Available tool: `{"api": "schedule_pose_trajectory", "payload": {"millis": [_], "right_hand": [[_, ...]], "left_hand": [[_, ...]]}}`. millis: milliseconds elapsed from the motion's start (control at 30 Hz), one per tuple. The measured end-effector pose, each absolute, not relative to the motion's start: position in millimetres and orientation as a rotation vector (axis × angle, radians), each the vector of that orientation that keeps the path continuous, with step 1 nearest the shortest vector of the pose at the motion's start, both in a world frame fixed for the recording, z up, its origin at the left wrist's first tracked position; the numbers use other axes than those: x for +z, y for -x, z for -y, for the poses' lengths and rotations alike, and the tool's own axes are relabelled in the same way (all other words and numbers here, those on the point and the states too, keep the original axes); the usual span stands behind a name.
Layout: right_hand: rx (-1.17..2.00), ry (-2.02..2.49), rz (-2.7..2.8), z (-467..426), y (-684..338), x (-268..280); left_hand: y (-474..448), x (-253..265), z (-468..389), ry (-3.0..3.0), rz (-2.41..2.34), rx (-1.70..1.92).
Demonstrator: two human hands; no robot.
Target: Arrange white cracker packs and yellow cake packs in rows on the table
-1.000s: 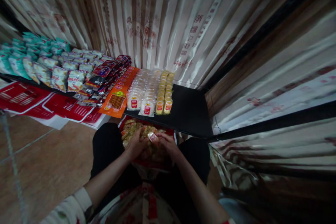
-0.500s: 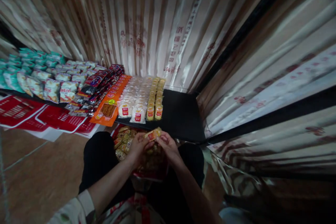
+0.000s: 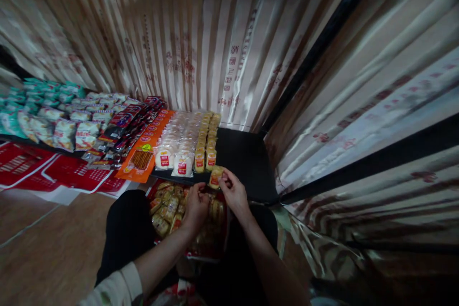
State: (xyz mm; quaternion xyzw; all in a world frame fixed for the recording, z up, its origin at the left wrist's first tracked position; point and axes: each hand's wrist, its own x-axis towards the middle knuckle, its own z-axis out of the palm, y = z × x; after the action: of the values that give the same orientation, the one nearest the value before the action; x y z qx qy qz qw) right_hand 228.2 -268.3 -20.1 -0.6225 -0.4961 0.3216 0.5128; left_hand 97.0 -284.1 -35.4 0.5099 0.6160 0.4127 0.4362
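Between the thumb and fingers of my right hand (image 3: 234, 192) is a small yellow snack packet (image 3: 215, 177) with an orange label. It is held just in front of two rows of matching yellow packets (image 3: 205, 146) on a black surface (image 3: 244, 160). My left hand (image 3: 197, 203) hovers over a red-edged container (image 3: 227, 234) on my lap, its fingers curled together; whether anything is in them is hidden. Many loose yellow packets (image 3: 171, 208) fill the container beneath both hands.
Left of the yellow rows lie white packets (image 3: 182, 165), an orange pretzel-stick bag (image 3: 140, 160), dark packets (image 3: 124, 122), white bags (image 3: 87, 135) and teal bags (image 3: 14, 122). Red printed bags (image 3: 71, 172) hang in front. A pleated curtain (image 3: 201, 33) and dark bars (image 3: 322, 48) stand behind and right.
The yellow packet, earlier between both hands, has moved forward and is now in my right hand alone. My left hand has come away from it, lower. The view has shifted slightly.
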Motion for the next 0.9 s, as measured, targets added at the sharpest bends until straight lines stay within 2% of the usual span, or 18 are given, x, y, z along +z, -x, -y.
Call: {"api": "schedule_pose_trajectory", "payload": {"millis": [233,533,900], "right_hand": [[0.635,1.568,1.410,235.5,-220.8,-17.3],[0.517,1.631,1.329,233.4,-216.1,-37.0],[0.536,1.563,1.427,227.5,-212.1,-49.7]], "left_hand": [[-105.1,-23.6,261.1,-1.527,-1.400,1.071],[-109.9,-39.9,252.1,-1.533,-1.360,1.132],[-105.5,-51.5,246.8,-1.533,-1.359,1.169]]}}
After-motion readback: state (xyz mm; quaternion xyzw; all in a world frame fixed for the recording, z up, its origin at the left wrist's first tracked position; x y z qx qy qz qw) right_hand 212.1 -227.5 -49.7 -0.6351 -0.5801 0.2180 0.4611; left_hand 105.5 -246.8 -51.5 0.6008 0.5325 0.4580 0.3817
